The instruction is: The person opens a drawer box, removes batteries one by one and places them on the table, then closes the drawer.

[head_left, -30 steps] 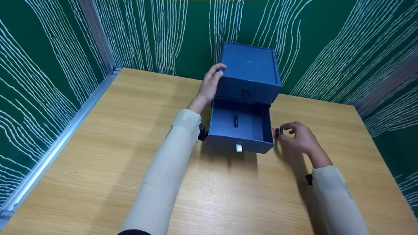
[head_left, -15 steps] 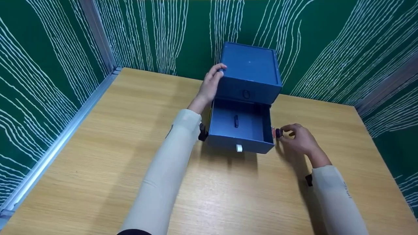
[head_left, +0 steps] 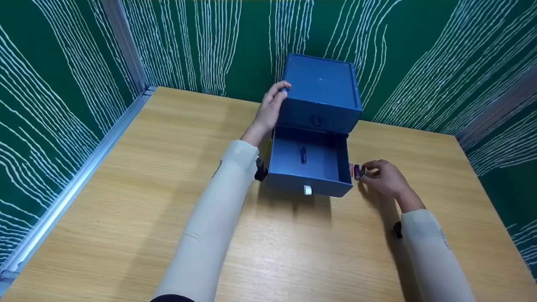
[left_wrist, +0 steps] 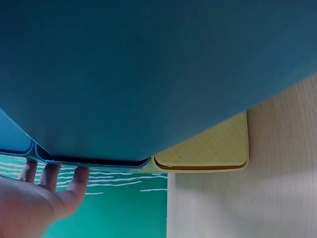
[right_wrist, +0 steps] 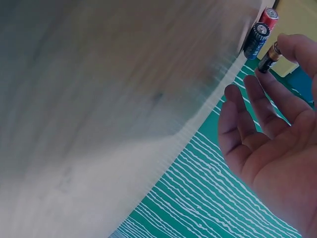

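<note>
A copper-ended battery (right_wrist: 270, 58) is pinched along its long axis between thumb and fingertip in the narrow grip of the nearer, right hand (head_left: 385, 178), with two other batteries (right_wrist: 255, 42) and the pulled-out drawer (head_left: 286, 182) set towards 9 o'clock in the head view.

Tiny black-and-copper cylindrical battery (right_wrist: 269, 58) is pinched in the right fingers (right_wrist: 281, 94), just right of that boxy blue-and-yellow plastic drawer unit (head_left: 322, 79), blue lower drawer (head_left: 323, 164) sitting wide open.

A wood-grain table (head_left: 126, 209) bears a drawer unit (head_left: 323, 82), red battery (right_wrist: 270, 17) and dark battery (right_wrist: 255, 43).
</note>
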Motion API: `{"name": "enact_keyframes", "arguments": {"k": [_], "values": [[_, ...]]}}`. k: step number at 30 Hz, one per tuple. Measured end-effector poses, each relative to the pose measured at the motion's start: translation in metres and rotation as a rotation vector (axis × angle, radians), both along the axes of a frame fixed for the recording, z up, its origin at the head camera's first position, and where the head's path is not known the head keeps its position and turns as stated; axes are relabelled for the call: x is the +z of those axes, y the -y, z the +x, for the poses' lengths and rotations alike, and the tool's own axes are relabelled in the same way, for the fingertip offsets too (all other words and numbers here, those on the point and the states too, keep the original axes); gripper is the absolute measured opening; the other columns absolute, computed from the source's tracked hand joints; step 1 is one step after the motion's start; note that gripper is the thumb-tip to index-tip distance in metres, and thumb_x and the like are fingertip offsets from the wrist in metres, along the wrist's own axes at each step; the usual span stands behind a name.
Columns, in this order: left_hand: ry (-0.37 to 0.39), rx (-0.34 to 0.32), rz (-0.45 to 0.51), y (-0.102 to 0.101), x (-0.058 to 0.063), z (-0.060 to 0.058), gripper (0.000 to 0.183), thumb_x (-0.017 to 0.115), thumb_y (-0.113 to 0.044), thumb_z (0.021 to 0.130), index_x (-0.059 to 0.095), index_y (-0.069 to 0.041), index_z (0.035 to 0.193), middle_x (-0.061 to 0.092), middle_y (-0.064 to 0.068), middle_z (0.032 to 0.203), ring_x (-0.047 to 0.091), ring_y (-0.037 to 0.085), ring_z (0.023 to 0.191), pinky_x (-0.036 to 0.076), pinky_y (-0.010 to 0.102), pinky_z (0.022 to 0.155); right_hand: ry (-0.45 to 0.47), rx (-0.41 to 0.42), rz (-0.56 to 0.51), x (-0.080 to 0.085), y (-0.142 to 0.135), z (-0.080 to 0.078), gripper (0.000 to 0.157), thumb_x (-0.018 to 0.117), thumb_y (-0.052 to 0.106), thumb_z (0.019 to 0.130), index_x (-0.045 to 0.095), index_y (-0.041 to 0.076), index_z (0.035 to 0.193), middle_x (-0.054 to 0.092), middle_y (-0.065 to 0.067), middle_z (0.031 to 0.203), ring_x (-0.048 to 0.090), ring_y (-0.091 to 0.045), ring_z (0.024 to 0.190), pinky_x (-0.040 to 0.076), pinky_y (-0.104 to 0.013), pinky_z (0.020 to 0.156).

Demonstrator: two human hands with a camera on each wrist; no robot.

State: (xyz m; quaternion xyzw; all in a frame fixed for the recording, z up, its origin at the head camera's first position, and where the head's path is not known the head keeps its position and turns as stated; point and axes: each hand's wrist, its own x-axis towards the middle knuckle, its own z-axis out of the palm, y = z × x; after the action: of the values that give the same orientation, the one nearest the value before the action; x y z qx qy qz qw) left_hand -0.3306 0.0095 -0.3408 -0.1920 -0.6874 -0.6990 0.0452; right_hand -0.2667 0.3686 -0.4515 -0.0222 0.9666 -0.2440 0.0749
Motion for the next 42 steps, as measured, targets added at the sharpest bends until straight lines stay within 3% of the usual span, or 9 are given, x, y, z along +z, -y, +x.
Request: {"name": "enact_keyframes", "arguments": {"k": [7,16,25,32,42], "values": [[0.011,-0.003,0.018,-0.0016,0.0009,-0.0001,0.03,0.032,-0.018,0.094,0.046,-0.011,0.119,0.04,-0.003,0.128,0.03,0.011,0.117,0.027,0.027,0.096,-0.008,-0.003,0.018,0.0001,-0.0005,-0.0033,0.049,0.06,0.028,0.08,0.047,0.007,0.122,0.043,-0.017,0.119,0.048,-0.032,0.1,0.042,-0.048,0.083],[0.02,-0.002,0.023,-0.0019,0.0014,0.0,0.03,0.032,-0.019,0.094,0.046,-0.011,0.119,0.04,-0.003,0.128,0.031,0.011,0.116,0.027,0.027,0.096,-0.031,-0.016,0.112,-0.0003,-0.0005,-0.0063,0.047,0.063,0.027,0.076,0.051,0.009,0.118,0.038,-0.019,0.123,0.034,-0.036,0.105,0.033,-0.056,0.086],[0.018,-0.003,0.014,-0.002,-0.0014,-0.0014,0.029,0.032,-0.018,0.094,0.046,-0.012,0.119,0.04,-0.003,0.126,0.033,0.011,0.115,0.027,0.027,0.096,-0.001,-0.025,0.12,-0.0006,-0.0009,-0.0048,0.047,0.062,0.028,0.077,0.05,0.009,0.119,0.037,-0.018,0.122,0.032,-0.035,0.102,0.034,-0.053,0.084],[-0.015,-0.002,-0.012,-0.0008,-0.0013,-0.0021,0.031,0.03,-0.017,0.095,0.044,-0.009,0.121,0.037,0.0,0.132,0.031,0.011,0.118,0.026,0.025,0.098,-0.091,0.038,0.18,-0.0036,0.0,-0.0047,0.044,0.06,0.025,0.078,0.053,0.006,0.117,0.042,-0.021,0.119,0.035,-0.039,0.103,0.034,-0.057,0.084],[0.001,0.006,-0.012,-0.0002,-0.0005,-0.0009,0.031,0.03,-0.018,0.095,0.045,-0.011,0.121,0.038,-0.001,0.131,0.031,0.011,0.118,0.027,0.028,0.098,-0.047,0.01,0.174,-0.0041,0.0012,-0.0054,0.044,0.059,0.025,0.078,0.051,0.007,0.118,0.041,-0.019,0.117,0.035,-0.036,0.101,0.035,-0.055,0.082]]}}
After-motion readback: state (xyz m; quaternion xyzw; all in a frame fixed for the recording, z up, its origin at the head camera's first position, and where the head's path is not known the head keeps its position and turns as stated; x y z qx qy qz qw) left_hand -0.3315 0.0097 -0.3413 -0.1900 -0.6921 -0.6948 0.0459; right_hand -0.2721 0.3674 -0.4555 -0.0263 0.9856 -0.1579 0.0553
